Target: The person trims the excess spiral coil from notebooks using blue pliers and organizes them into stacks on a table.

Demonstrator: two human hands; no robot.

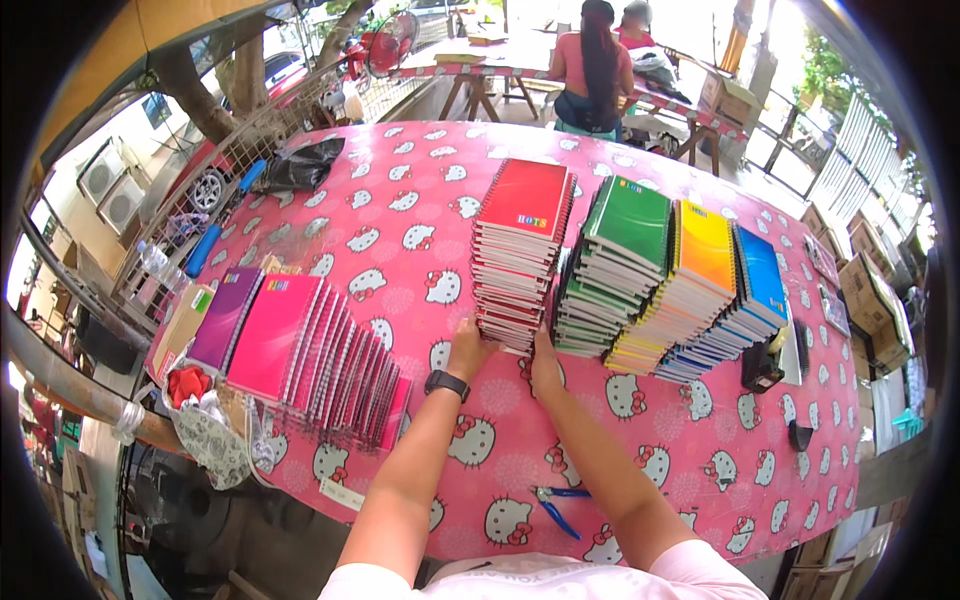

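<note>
A tall stack of red spiral notebooks [516,270] stands in front of me, its top cover facing up. My left hand [469,347], below a black wristwatch, presses the lower left side of this stack. Against its lower right side lies my right hand [545,362], so the stack's base is clasped between both; some fingertips are hidden. Close on the right come stacks of green notebooks [628,222], yellow notebooks [706,250] and blue notebooks [760,275]. Pink notebooks [275,335] and purple notebooks [222,318] are piled at the left.
Blue-handled pliers [560,508] lie near me on the pink patterned tablecloth [590,440]. A black tool [763,368] sits beside the blue stack. A black plastic bag [300,165] rests at the far left. Beyond the table a person [595,75] stands; cardboard boxes [875,310] are at the right.
</note>
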